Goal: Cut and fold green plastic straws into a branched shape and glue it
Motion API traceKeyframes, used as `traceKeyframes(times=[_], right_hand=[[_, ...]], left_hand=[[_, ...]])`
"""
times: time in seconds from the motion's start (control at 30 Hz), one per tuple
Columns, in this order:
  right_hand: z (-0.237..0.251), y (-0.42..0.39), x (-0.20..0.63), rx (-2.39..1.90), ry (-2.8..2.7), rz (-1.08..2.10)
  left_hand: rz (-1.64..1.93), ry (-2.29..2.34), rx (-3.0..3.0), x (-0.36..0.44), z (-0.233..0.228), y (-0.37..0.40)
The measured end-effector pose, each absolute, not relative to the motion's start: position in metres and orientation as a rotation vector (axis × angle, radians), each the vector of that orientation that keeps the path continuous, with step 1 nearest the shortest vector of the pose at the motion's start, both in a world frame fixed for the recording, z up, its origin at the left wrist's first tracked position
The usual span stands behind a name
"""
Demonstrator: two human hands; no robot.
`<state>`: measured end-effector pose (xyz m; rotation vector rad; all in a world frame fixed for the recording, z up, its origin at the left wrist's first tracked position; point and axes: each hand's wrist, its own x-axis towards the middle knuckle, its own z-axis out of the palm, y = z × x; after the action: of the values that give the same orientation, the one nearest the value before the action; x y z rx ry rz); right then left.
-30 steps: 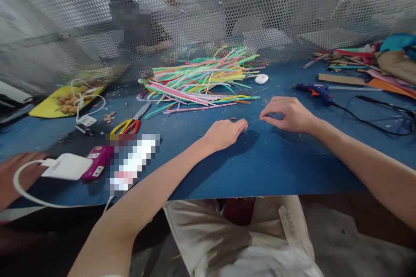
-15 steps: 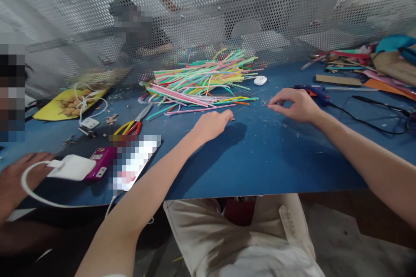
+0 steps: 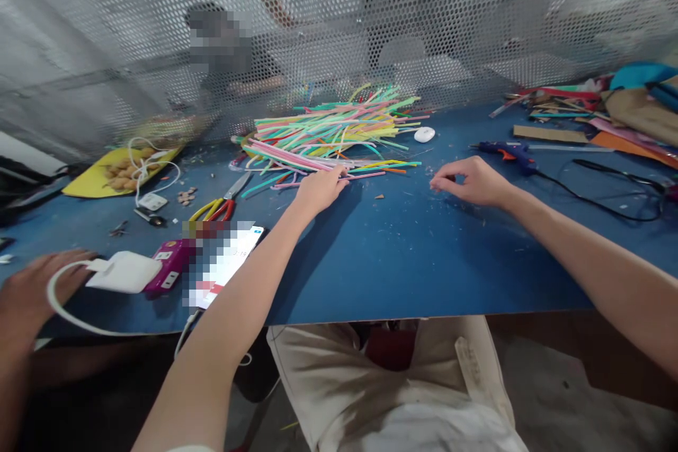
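- Long, thin, pastel-coloured strips point(image 3: 328, 130) pile loosely at the far middle of the blue surface point(image 3: 402, 254); a light touch should avoid dragging neighbours.
- Left hand point(image 3: 320, 191): fingers bent at the pile's near edge; cannot tell whether its grip pinches one.
- Right hand point(image 3: 473, 181): curled, right of the strips; fingertip closure unclear.

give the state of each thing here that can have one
left hand: curled over the strips' near edge
right hand: curled, apart from the strips
colored strips: loosely heaped
phone: screen lit, cable attached
white charger: plugged into purple power strip
glue gun: lying flat
yellow sheet: bearing a tan heap
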<state>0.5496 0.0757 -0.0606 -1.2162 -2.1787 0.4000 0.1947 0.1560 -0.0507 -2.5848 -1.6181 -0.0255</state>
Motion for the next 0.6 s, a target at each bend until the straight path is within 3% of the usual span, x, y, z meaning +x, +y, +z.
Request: traceKeyframes(times=[0.23, 0.6], right_hand=[[-0.059, 0.074, 0.544, -1.189, -2.219, 0.451], [-0.055, 0.057, 0.52, -1.164, -2.119, 0.513]], left_hand=[[-0.004, -1.59, -2.644, 0.199, -0.057, 0.164], [-0.542, -1.259, -2.524, 0.232, -0.029, 0.108]])
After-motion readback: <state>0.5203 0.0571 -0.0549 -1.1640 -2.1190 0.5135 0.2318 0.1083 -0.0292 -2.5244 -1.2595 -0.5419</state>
